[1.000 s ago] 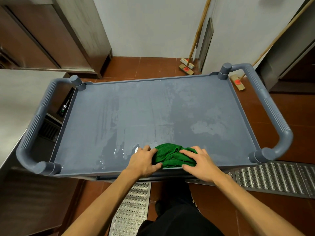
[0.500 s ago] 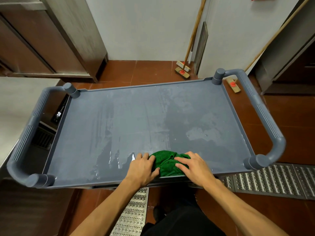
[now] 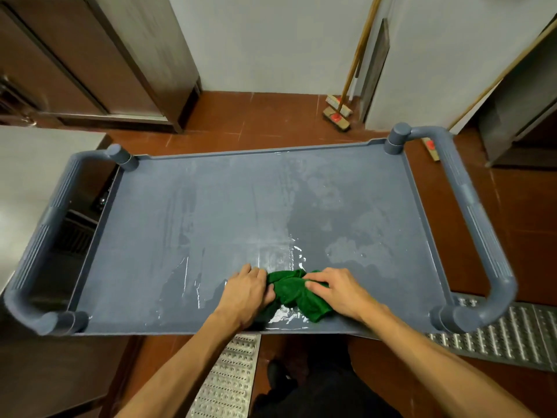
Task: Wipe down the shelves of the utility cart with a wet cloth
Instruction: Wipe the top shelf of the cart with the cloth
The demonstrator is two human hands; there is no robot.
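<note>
Down in the lower middle of the frame, a bunched green cloth [image 3: 297, 292] lies on the top shelf [image 3: 211, 212] of a grey-blue cart [image 3: 168, 329], close to the shelf's near edge. Both hands are on it. The left hand [image 3: 245, 292] has its fingers curled over the cloth's left end, gripping it. The right hand [image 3: 340, 292] lies across the right part, its fingers bent over the fabric and its thumb pressed into the fold, so it too has hold of the cloth. The two hands are near each other, with green fabric showing between them.

Shiny puddles of water [image 3: 283, 316] sit on the shelf just below the cloth, and wet streaks run above it and to its left; paler, duller patches show toward the right half.

A ribbed handle [image 3: 45, 236] curves along the cart's left end and another handle [image 3: 479, 218] along its right end. Beyond the cart, in the upper middle, a broom [image 3: 337, 111] leans against the white wall [image 3: 271, 40] on the reddish tile floor [image 3: 271, 116]. A metal cabinet [image 3: 90, 55] fills the upper left, and a steel desk [image 3: 30, 182] sits at the left edge. Metal grates [image 3: 229, 378] lie in the floor at the bottom.
</note>
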